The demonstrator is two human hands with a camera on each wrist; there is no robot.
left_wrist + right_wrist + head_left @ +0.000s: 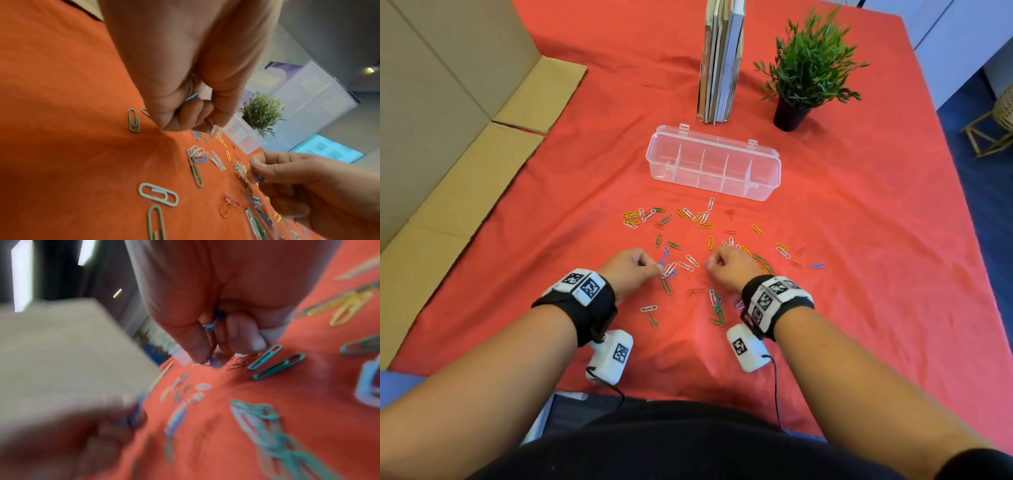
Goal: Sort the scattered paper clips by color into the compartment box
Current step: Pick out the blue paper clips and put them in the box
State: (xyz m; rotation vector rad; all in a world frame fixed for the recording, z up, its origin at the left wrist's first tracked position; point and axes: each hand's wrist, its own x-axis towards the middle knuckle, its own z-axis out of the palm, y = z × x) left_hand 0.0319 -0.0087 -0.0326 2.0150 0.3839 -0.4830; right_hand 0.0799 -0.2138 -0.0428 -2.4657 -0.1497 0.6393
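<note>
Both pinching blue clips: left hand (pixel 631 269) holding blue paper clips (pixel 192 97), right hand (pixel 729 265) curling round another blue clip (pixel 208 361). Remaining clips (pixel 702 219) lying scattered on red cloth (pixel 859 205) near compartment box (pixel 714 164), sitting lid open.

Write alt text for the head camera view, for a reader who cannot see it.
Both hands, the left hand and the right hand, pinch blue paper clips from a multicoloured scatter of clips on a red tablecloth. Beyond the scatter stands an open clear compartment box with no clips visible inside, then upright books and a potted plant.
</note>
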